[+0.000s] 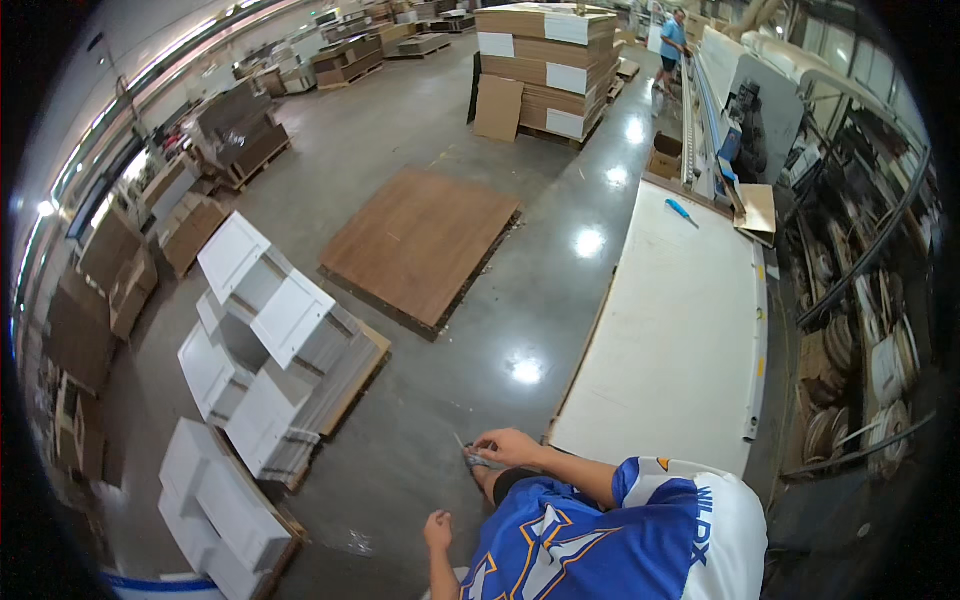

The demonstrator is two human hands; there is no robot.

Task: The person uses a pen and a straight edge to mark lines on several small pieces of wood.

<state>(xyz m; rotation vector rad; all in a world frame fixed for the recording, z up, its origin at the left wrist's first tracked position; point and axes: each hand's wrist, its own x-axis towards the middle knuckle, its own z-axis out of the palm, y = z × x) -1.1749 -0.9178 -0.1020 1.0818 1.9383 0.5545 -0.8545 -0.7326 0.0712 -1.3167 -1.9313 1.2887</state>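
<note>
My right hand is in front of my body, near the close end of the long white work table. Its fingers are pinched together, and a thin pale strip sticks out past the fingertips. My left hand hangs lower and further left, over the grey floor. Its fingers are curled in; whatever might be inside them is hidden. On the far end of the table lies a blue-handled tool, out of reach of both hands.
White cabinet doors and panels are stacked on pallets to the left. A brown board lies low on the floor ahead. Taller panel stacks stand beyond. Racks of edging rolls line the right. A person stands far off by the machine.
</note>
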